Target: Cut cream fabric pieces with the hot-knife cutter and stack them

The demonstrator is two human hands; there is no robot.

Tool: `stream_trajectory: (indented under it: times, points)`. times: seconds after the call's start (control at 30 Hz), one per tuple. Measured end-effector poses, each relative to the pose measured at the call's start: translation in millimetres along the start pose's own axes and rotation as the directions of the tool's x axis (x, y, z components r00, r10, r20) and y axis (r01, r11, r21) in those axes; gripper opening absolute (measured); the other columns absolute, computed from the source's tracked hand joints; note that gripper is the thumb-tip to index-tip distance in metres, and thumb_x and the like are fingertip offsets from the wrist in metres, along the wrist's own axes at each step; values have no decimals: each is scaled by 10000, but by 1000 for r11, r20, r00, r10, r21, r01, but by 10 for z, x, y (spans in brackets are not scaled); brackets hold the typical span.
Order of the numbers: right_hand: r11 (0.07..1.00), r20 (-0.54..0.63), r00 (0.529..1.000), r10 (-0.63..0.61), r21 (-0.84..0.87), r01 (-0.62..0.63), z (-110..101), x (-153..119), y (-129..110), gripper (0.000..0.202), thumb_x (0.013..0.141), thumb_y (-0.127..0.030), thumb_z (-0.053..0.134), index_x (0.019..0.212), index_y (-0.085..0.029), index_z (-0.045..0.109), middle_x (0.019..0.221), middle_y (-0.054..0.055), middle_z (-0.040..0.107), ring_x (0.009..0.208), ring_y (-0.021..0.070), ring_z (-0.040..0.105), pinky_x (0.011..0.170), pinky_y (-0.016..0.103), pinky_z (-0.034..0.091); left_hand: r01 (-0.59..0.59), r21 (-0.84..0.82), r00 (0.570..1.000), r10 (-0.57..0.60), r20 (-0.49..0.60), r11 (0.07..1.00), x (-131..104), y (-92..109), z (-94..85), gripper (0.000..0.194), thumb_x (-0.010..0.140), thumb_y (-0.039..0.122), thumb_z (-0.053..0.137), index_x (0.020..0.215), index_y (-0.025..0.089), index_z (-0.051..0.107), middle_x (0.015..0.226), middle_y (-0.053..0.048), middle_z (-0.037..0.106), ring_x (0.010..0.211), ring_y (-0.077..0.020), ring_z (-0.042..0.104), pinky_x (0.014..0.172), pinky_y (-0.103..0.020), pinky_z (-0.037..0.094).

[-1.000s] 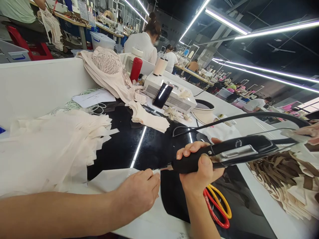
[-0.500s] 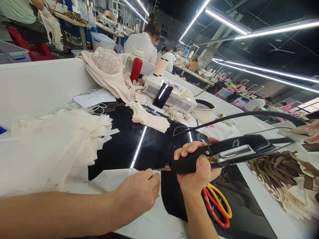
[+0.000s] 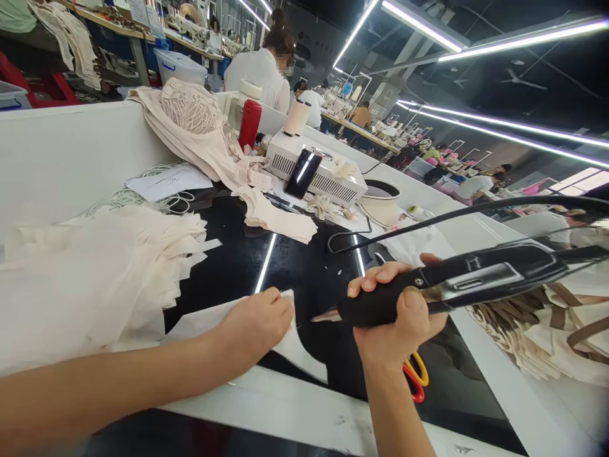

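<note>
Pinched in my left hand (image 3: 259,330) is the edge of a white fabric piece (image 3: 304,355) lying on the glossy black table surface (image 3: 328,374). My right hand (image 3: 397,320) wraps round the black handle of a corded tool (image 3: 457,279) with a silver lever. The tool's thin tip points left, a short gap away from the fabric and my left hand. Beneath my right wrist lie scissors with red and yellow handles (image 3: 417,377), partly hidden by the wrist.
A heap of cream fabric pieces (image 3: 95,273) lies at the left. Behind are a cream strip stack (image 3: 278,216), a phone (image 3: 303,172), a white vented box (image 3: 333,184) and a red bottle (image 3: 250,124). Brown and cream pieces (image 3: 528,330) lie right.
The tool and my right hand have moved right, away from the fabric. My left hand has moved slightly left and up with the fabric edge. The view has shifted a little.
</note>
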State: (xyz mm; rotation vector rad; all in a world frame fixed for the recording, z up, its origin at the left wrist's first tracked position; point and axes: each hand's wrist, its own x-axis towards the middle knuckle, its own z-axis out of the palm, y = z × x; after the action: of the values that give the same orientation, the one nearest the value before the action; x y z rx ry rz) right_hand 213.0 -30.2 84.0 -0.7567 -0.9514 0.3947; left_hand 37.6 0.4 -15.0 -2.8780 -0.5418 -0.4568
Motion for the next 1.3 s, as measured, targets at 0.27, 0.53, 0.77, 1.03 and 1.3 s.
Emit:
stream_trajectory:
  times: [0.27, 0.53, 0.77, 1.03, 1.3]
  points:
    - [1000, -15, 1000, -12, -24, 12, -271, -188, -231, 403, 810, -261, 784, 1171, -254, 606, 784, -44, 640, 580, 128, 581, 463, 263, 563, -27, -34, 990, 22, -137, 999, 66, -113, -185, 204, 1008, 21, 510, 1090, 111, 673, 1182, -112, 715, 1079, -240, 654, 913, -388, 522]
    - [1000, -5, 1000, -30, -3, 30, -328, -263, -207, 368, 857, -277, 767, 1189, -272, 606, 808, -46, 640, 582, 126, 590, 464, 262, 560, -276, -293, 931, 179, -318, 915, 68, 93, -246, 130, 1065, 170, 557, 1087, 137, 680, 986, -39, 710, 943, -191, 653, 892, -337, 559]
    - [999, 17, 999, -43, 25, 43, -300, -292, -154, 386, 866, -287, 795, 1197, -273, 599, 818, -36, 648, 585, 140, 609, 459, 270, 534, -297, -293, 936, 216, -279, 909, 80, 94, -239, 148, 1051, 251, 602, 1117, 144, 681, 994, -53, 692, 950, -216, 645, 902, -376, 564]
    - [999, 11, 999, -33, 23, 33, -309, -295, -147, 397, 860, -307, 809, 1199, -272, 606, 818, -32, 648, 588, 146, 611, 457, 280, 535, -210, -261, 968, 163, -189, 942, 49, 58, -197, 211, 1006, 308, 692, 1137, 143, 673, 1027, -51, 678, 949, -232, 641, 899, -399, 564]
    - [999, 3, 1000, -20, 26, 20, -292, -286, -154, 402, 864, -303, 797, 1203, -269, 584, 811, -42, 647, 581, 138, 612, 458, 280, 559, -181, -235, 979, 152, -135, 955, 36, 47, -232, 271, 968, 328, 748, 1160, 151, 672, 1032, -44, 674, 926, -238, 643, 856, -405, 573]
